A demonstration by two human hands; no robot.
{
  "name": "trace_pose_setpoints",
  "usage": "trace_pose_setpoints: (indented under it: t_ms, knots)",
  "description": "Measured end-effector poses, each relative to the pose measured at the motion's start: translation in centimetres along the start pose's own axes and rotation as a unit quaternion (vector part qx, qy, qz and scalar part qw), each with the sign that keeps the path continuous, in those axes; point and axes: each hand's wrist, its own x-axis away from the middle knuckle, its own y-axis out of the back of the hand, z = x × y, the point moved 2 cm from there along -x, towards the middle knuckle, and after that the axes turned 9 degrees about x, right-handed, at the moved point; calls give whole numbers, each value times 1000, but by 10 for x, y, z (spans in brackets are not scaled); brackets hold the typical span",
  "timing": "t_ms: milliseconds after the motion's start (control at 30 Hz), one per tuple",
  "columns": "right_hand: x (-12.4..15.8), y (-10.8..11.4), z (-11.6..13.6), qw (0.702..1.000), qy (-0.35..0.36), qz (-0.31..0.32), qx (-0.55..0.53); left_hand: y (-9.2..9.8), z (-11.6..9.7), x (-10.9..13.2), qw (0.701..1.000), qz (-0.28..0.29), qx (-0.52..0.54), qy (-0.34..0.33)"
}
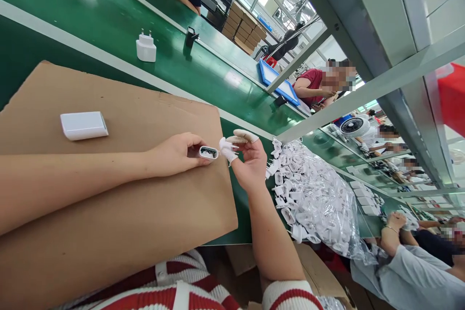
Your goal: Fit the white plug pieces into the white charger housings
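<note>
My left hand (178, 154) is closed around a white charger housing (209, 153). The housing's open end faces right, and dark parts show inside it. Just to the right, my right hand (250, 157), with white covers on some fingertips, pinches a small white plug cap (226, 147) with pins. The cap is close to the housing's open end; whether they touch I cannot tell. Both hands are above the right part of a brown cardboard sheet (119, 203). Another white charger housing (84, 125) lies on the sheet at the left.
A heap of white plug caps (294, 174) in clear plastic lies to my right. Beyond the cardboard, a green conveyor belt (109, 19) carries an assembled white charger (146, 47) and a black clip-like part (191, 36). A metal frame post (301, 60) rises at the right. Co-workers sit along the line.
</note>
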Motion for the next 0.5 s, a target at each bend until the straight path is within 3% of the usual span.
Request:
trace_pose_setpoints:
  t_ms: [167, 333, 500]
  knots:
    - [4, -8, -3, 967, 115, 82, 211, 1, 2, 0, 1000, 1, -12, -12]
    - [3, -11, -4, 963, 163, 39, 210, 2, -1, 0, 999, 15, -30, -18]
    - [4, -17, -2, 947, 173, 69, 264, 3, -7, 1, 998, 30, -24, -40]
